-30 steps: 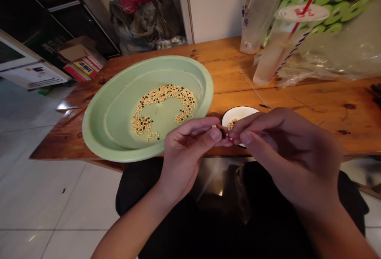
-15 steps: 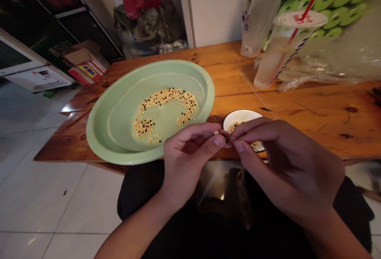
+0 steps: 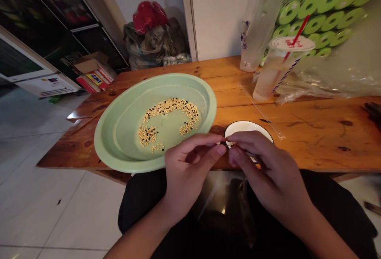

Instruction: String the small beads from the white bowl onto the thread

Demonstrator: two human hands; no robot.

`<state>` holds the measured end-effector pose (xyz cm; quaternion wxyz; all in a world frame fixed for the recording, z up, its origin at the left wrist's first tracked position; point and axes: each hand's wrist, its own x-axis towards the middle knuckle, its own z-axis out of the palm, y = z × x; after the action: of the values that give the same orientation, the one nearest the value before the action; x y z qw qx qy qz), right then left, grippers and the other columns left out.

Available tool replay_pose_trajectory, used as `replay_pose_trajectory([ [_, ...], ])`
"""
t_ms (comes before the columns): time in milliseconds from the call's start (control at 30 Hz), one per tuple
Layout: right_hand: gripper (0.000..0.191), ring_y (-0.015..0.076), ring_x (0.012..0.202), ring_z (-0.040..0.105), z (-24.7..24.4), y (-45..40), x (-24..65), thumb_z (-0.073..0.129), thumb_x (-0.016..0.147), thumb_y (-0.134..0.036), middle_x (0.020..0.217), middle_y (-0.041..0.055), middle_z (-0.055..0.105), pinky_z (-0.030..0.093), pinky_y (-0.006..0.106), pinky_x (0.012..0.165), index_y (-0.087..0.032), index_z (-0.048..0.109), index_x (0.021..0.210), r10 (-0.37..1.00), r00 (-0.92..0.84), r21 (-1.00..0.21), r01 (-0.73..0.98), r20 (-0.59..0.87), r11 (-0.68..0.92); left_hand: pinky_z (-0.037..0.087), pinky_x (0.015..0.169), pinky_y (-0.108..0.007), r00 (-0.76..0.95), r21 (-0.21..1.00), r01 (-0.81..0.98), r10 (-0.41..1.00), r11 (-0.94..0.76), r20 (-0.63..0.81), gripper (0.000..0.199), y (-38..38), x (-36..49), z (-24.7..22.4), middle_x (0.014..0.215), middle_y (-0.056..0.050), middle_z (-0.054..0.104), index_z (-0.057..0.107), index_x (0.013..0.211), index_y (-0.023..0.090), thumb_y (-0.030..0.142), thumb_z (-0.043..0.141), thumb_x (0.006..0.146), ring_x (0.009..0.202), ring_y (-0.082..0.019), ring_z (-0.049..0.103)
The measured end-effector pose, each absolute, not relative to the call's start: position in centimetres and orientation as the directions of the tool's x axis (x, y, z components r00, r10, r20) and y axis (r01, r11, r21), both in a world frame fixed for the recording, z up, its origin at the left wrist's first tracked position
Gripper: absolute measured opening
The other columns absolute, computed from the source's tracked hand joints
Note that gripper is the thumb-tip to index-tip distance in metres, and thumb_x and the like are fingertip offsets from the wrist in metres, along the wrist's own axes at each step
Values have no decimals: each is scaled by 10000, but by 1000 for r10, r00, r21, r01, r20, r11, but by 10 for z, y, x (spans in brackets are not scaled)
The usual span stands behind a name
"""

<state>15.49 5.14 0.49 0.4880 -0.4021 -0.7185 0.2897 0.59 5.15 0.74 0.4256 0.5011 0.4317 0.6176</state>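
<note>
Left hand point(image 3: 190, 167) and right hand point(image 3: 268, 175) meet above the small white dish point(image 3: 247, 124), thumb and forefinger of each closed narrow at the tips on a tiny grain, too small to identify clearly; fine pinching is done with the fingertips, not the finger pads' full width. Pale and black seeds point(image 3: 169, 108) lie in an arc inside the green basin point(image 3: 125, 140), just beside the dish, with a lidded cup point(image 3: 275, 72) farther along the wooden table point(image 3: 321, 148).
</note>
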Motion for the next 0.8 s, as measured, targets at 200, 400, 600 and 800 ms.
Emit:
replay_pose_trajectory([
  [200, 351, 153, 607, 615, 0, 52, 149, 507, 918, -93, 846, 27, 659, 502, 261, 526, -273, 501, 1219, 836, -231, -785, 291, 497, 547, 606, 752, -202, -93, 970, -153, 980, -190, 177, 160, 53, 5, 6, 835, 14, 797, 790, 821, 265, 133, 806, 733, 799, -132, 740],
  [400, 445, 147, 572, 572, -1, 55, 152, 490, 927, -94, 743, 1, 618, 503, 263, 521, -302, 519, 1319, 852, -343, -876, 137, 397, 463, 620, 723, -246, -96, 980, -58, 979, -188, 182, 159, 53, 6, 10, 791, 0, 795, 791, 779, 249, 105, 803, 712, 754, -163, 745],
  [600, 370, 106, 565, 545, 0, 56, 153, 465, 974, -132, 686, -30, 566, 490, 222, 541, -274, 551, 1305, 889, -401, -965, -222, 220, 139, 607, 697, -179, -151, 959, -87, 955, -268, 253, 221, 54, 9, 8, 767, 33, 792, 791, 795, 260, 57, 795, 709, 721, -119, 745],
  [800, 212, 90, 536, 543, 1, 57, 149, 530, 947, -155, 616, -55, 569, 462, 195, 519, -268, 634, 1093, 936, -321, -956, -289, 145, 49, 589, 700, -121, -151, 963, -137, 966, -231, 210, 204, 57, 13, 5, 783, 40, 796, 786, 792, 237, 50, 792, 710, 750, -90, 747],
])
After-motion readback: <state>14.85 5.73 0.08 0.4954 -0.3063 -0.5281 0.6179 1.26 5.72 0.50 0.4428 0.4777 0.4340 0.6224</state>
